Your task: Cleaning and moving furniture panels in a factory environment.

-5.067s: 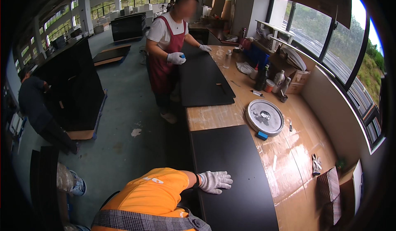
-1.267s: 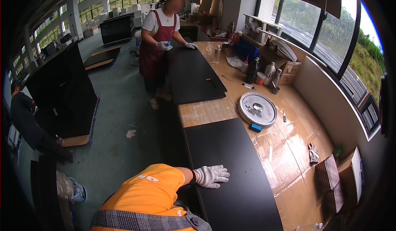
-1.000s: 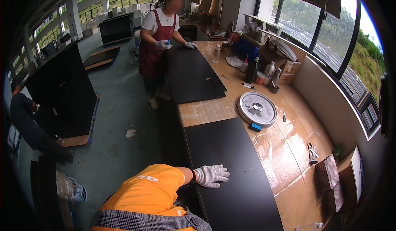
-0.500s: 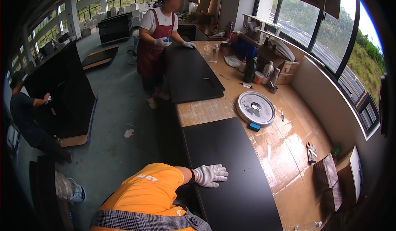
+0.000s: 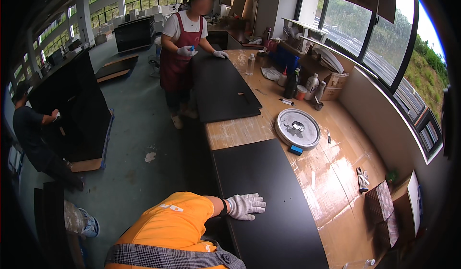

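My left hand (image 5: 246, 206), in a whitish knit glove, lies on a flat black panel (image 5: 271, 180). Its fingers are spread and point right, and it grips nothing. The arm reaches in from the lower left in an orange sleeve (image 5: 177, 216), with a dark band at the wrist. Two small dark dots mark the panel's surface to the right of the fingers. My right hand is out of the picture. Beyond the panel's far right corner sits a round grey disc (image 5: 297, 129) with a patchy centre, a small blue block (image 5: 296, 150) against its near edge.
Brown sheeting covers the bench (image 5: 336, 182); a knife (image 5: 329, 137) and gloves (image 5: 362, 179) lie there. Bottles (image 5: 312, 83) stand by the window wall. Across the bench, a co-worker in a red apron (image 5: 185, 53) stands at stacked black panels (image 5: 223, 89). Another person (image 5: 33, 130) works at the left.
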A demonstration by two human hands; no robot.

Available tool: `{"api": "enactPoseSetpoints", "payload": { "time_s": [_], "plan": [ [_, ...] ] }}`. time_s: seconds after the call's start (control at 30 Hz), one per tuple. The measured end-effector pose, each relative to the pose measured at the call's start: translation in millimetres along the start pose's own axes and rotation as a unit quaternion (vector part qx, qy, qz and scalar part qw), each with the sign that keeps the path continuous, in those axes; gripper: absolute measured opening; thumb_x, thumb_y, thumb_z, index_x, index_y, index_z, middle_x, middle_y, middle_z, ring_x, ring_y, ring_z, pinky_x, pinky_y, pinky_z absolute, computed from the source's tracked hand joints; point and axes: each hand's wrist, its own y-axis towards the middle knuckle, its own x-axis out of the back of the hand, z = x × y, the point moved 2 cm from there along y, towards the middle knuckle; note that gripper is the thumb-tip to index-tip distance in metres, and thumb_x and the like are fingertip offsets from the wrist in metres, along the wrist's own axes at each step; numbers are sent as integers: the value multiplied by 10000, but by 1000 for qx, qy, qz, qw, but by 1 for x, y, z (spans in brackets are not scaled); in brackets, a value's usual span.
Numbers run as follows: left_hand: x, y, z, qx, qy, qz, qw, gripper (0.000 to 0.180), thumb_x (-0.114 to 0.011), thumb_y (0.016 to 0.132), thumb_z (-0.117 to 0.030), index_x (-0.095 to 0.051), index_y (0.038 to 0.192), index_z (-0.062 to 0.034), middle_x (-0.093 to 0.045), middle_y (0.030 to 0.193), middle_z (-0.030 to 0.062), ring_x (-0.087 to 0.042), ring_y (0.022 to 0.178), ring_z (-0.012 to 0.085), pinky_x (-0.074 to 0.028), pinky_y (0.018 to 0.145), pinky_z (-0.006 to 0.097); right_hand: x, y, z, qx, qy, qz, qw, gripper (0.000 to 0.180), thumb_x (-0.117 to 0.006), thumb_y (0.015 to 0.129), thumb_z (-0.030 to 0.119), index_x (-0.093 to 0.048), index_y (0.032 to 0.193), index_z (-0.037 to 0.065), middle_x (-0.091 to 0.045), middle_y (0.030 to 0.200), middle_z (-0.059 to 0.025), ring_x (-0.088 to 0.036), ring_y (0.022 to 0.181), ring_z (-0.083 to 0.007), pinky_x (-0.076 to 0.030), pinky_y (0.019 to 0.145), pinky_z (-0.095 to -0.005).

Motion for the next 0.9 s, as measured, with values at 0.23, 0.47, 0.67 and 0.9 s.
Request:
{"api": "enactPoseSetpoints", "payload": {
  "time_s": [0.23, 0.47, 0.67, 0.9],
  "plan": [
    [-2, 1, 5, -7, -12, -18, 1000, 527, -485, 932, -385, -464, 1360, -78, -375, 1462, 156, -297, 1384, 323, -171, 1168, 457, -24, 17, -4, -4, -37, 41, 998, 138, -606, 844, 182, -708, 781, 112, -694, 846, -88, -660, 696, -233, -514, 584, -371],
    [3, -3, 1, -5, -4, 8, 1000, 528, -463, 946, -388, -446, 1376, -83, -364, 1470, 149, -274, 1396, 314, -157, 1171, 458, -81, 50, -29, 67, -37, 92, 993, 129, -617, 825, 183, -704, 766, 108, -689, 827, -88, -656, 684, -224, -511, 578, -368],
    [-3, 1, 1, -9, -5, -2, 1000, 523, -468, 945, -378, -446, 1376, -84, -370, 1468, 142, -280, 1391, 315, -166, 1169, 460, -130, 79, -45, 114, -27, 131, 984, 122, -626, 809, 183, -701, 753, 105, -685, 811, -88, -652, 674, -217, -508, 573, -366],
    [-2, 2, 4, -9, -14, -10, 1000, 523, -489, 934, -366, -448, 1374, -86, -390, 1454, 136, -291, 1385, 313, -179, 1166, 463, -145, 99, -55, 135, -27, 150, 979, 114, -637, 790, 183, -698, 738, 102, -680, 792, -88, -648, 662, -209, -505, 567, -363]
  ]
}}
